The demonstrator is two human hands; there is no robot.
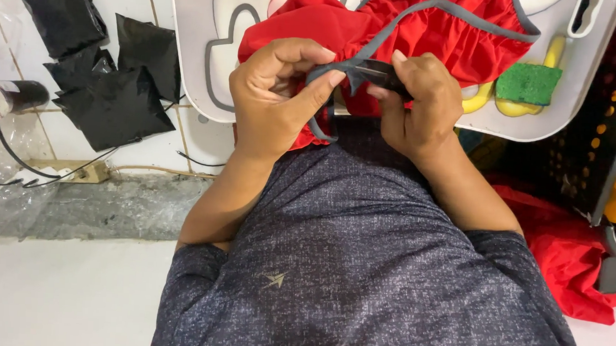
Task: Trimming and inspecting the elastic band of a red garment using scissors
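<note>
Both hands' grip pinched on grey strap (360,71) — lying left-right, red garment (431,27) behind

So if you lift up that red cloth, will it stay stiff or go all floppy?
Probably floppy: the red cloth bunches in soft folds where the left hand and right hand pinch its grey trim. It likely weighs little, since fingertips alone hold it up. It might feel a bit slippery, judging by its smooth look, though that is hard to tell.
</note>
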